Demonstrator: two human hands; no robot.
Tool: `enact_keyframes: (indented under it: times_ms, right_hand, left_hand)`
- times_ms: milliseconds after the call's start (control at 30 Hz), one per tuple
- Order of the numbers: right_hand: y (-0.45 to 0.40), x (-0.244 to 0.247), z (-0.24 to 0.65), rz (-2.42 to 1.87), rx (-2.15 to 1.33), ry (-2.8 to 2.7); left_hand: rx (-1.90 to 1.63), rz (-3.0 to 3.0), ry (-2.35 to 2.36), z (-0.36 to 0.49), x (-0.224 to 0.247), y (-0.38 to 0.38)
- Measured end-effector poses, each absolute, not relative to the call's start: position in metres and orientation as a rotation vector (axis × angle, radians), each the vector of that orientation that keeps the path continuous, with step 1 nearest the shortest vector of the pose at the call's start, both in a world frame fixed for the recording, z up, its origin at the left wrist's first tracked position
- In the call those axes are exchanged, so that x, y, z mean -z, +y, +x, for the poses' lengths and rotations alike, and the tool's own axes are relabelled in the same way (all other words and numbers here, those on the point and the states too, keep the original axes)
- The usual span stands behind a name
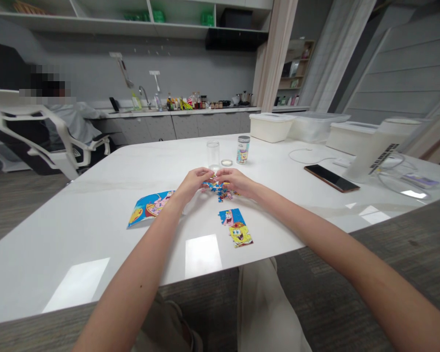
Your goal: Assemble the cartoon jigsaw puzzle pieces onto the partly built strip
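Observation:
Both hands meet over a small heap of loose puzzle pieces (pixel 220 190) on the white table. My left hand (pixel 198 180) has its fingers bent at the heap's left and far side; my right hand (pixel 235 181) curls in from the right. Whether either pinches a piece is too small to tell. Nearer the table's front edge lies a partly joined puzzle section (pixel 236 228) with a yellow and a pink cartoon figure. A glossy picture sheet (pixel 148 208) lies to the left, partly behind my left forearm.
Beyond the hands stand a clear jar (pixel 213 154), a round lid (pixel 226 162) and a printed jar (pixel 243 150). At right are a phone (pixel 331 177), a large bottle (pixel 379 151), cables and storage boxes (pixel 272 128). A person (pixel 71 122) sits at far left.

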State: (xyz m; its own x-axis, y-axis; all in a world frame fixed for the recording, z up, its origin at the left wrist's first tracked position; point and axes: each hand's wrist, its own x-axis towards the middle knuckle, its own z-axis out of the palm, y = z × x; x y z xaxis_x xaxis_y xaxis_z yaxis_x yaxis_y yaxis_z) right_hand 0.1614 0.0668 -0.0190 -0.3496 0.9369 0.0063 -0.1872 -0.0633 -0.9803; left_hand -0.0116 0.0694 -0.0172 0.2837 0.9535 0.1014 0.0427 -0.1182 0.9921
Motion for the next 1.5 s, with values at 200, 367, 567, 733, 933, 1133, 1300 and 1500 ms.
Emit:
enact_keyframes:
  times_ms: [200,367,567,733,933,1133,1300,1500]
  right_hand:
    - [0.0671,0.0199,0.1605,-0.884,-1.578,-1.313]
    - [0.0689,0.0219,0.16,-0.903,-1.575,-1.293]
    - [0.0693,0.0219,0.1611,-0.899,-1.584,-1.271]
    - [0.0697,0.0218,0.1632,-0.85,-1.602,-1.291]
    - [0.0706,0.0228,0.1643,-0.833,-1.594,-1.255]
    - [0.0701,0.0231,0.1645,-0.839,-1.612,-1.234]
    - [0.0693,0.0235,0.1637,-0.819,-1.628,-1.247]
    - [0.0681,0.0216,0.1639,-0.801,-1.601,-1.278]
  left_hand:
    - [-1.062,1.446,1.002,-0.0116,0.0208,0.0707]
    - [-1.065,1.429,0.991,-0.0121,0.022,0.0722]
    - [-1.067,1.416,0.957,-0.013,0.0205,0.07]
    - [-1.091,1.41,0.936,-0.0134,0.0188,0.0693]
    - [-1.118,1.386,0.943,-0.0113,0.0167,0.0675]
    - [-1.126,1.379,0.959,-0.0108,0.0167,0.0679]
    - [-1.138,1.375,0.969,-0.0097,0.0154,0.0679]
    - [-1.122,1.356,0.991,-0.0072,0.0127,0.0651]
